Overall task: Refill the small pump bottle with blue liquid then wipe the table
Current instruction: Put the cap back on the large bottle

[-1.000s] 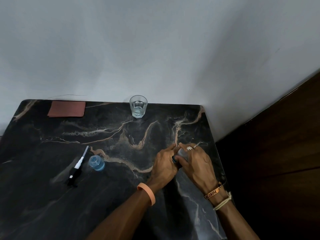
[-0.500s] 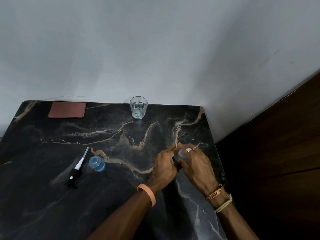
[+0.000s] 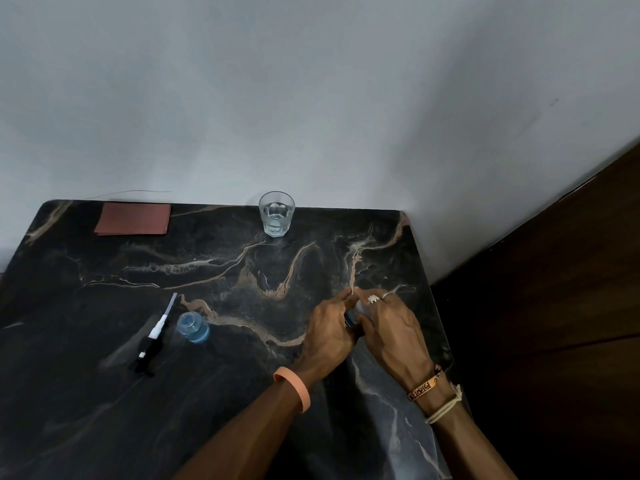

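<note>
Two hands: meeting over the right side of the table (image 3: 104,427), both working on one small object held between them.
Left hand (image 3: 329,334): curling its fingers against the object from the left, index finger stretching forward; an orange band (image 3: 294,388) is sitting on the wrist.
Right hand (image 3: 391,327): closing over the same object from the right, thumb and fingers wrapping it; two rings are showing on the fingers, and a printed orange bracelet (image 3: 424,388) and pale cord are circling the wrist.
Held object (image 3: 358,308): a pale, translucent container with a dark part at its left end, mostly hidden by the fingers; what it is exactly cannot be told.
Small bottle (image 3: 192,326): standing open-mouthed on the table well to the left of the hands, holding blue liquid.
Pump top (image 3: 156,336): lying flat just left of the small bottle, white tube pointing away from the person, black head nearest.
Glass (image 3: 276,213): standing at the far edge near the wall, holding a little clear liquid.
Cloth (image 3: 133,218): a folded reddish-brown square lying flat at the far left corner.
Table: dark marble with tan veins, set against a pale wall.
</note>
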`<state>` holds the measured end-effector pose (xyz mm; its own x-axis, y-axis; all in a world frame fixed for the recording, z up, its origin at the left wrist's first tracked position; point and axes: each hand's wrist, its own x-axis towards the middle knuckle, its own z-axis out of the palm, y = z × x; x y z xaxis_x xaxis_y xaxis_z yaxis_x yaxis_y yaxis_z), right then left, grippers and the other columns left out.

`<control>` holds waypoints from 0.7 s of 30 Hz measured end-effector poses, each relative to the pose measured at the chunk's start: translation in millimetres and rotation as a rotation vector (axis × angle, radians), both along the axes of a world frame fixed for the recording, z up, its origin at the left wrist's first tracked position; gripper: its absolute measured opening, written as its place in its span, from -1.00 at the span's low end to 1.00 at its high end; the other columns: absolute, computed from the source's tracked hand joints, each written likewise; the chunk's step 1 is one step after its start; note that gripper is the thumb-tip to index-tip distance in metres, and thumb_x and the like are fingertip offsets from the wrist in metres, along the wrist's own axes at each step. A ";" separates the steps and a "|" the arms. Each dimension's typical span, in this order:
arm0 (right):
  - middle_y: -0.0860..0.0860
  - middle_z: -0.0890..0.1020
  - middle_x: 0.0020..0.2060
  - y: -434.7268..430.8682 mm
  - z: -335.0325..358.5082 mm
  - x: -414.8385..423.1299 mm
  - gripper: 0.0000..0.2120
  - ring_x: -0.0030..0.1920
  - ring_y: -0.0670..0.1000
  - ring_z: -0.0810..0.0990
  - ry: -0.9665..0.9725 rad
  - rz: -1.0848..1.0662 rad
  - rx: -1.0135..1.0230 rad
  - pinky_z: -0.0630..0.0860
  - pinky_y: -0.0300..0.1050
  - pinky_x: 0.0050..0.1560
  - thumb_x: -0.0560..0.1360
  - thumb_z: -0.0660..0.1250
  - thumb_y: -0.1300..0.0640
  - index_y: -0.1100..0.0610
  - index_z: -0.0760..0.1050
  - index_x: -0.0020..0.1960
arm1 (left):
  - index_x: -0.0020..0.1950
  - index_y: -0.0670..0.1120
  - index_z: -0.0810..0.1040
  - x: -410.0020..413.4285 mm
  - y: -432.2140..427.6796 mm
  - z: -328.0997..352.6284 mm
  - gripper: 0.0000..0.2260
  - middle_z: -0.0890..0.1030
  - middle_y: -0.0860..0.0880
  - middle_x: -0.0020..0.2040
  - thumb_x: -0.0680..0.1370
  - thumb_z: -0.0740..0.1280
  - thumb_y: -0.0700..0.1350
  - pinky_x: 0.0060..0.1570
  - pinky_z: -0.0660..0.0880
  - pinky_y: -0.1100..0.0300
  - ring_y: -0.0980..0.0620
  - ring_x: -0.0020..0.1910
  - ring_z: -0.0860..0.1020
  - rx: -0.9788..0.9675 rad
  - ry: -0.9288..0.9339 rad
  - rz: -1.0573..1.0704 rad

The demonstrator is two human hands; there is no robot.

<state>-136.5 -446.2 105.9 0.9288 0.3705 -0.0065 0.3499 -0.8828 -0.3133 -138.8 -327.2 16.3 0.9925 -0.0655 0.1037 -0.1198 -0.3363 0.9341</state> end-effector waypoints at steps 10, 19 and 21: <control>-0.08 0.50 -0.01 -2.5 -1.7 6.1 -0.81 0.00 -0.13 0.47 0.027 0.013 -0.054 0.43 -0.27 0.04 0.63 0.15 0.09 0.04 0.54 0.02 | 0.20 0.09 0.57 -0.3 0.7 0.5 -0.69 0.52 0.35 0.14 0.47 0.45 -0.10 0.05 0.46 0.50 0.41 0.05 0.54 -0.004 0.004 -0.005; -0.02 0.57 0.00 -4.0 -9.2 5.5 -0.80 0.01 -0.04 0.54 0.007 0.049 -0.069 0.53 -0.13 0.01 0.58 0.22 0.15 0.07 0.58 0.12 | 0.17 0.09 0.54 -0.6 2.2 2.0 -0.65 0.66 0.12 -0.04 0.42 0.51 -0.06 -0.04 0.61 0.23 0.22 -0.06 0.63 -0.021 0.075 0.035; -0.01 0.56 0.01 -3.8 -14.4 5.0 -0.79 0.01 -0.04 0.53 -0.005 0.048 -0.092 0.53 -0.13 0.01 0.59 0.21 0.15 0.07 0.56 0.15 | 0.18 0.08 0.53 0.2 2.4 0.1 -0.63 0.66 0.10 -0.04 0.42 0.51 -0.06 -0.06 0.62 0.20 0.19 -0.08 0.64 -0.007 0.091 0.039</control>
